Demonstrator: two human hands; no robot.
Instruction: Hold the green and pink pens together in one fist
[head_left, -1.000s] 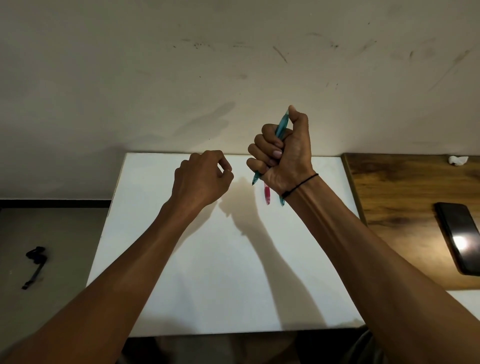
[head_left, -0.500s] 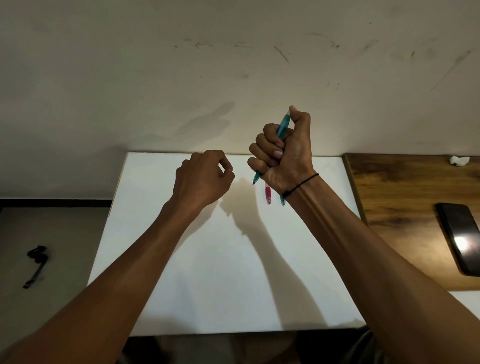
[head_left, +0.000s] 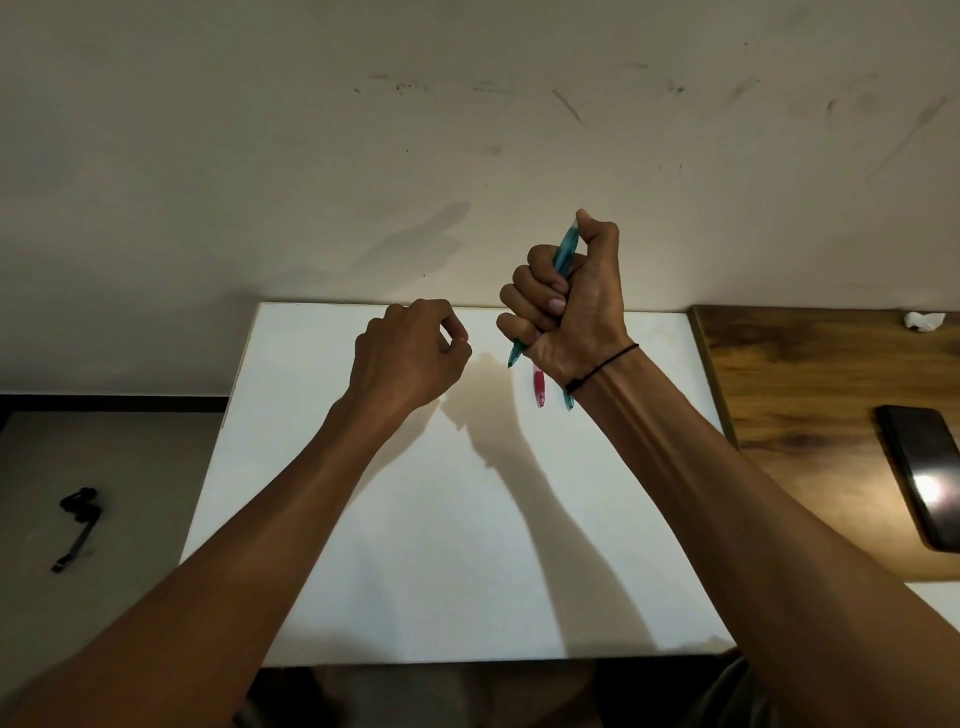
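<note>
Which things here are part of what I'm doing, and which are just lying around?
In hand: teal pen gripped by right hand; pink pen and second teal pen just below that fist; left hand, curled; white table.
Lying about: phone and white scrap on wooden top; black strap on floor.

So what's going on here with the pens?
A person holds both hands over a white table. The right hand grips a teal pen nearly upright in its fist. A pink pen shows below that hand; I can't tell if it's held or lying on the table. The left hand is curled beside it, apparently empty.
</note>
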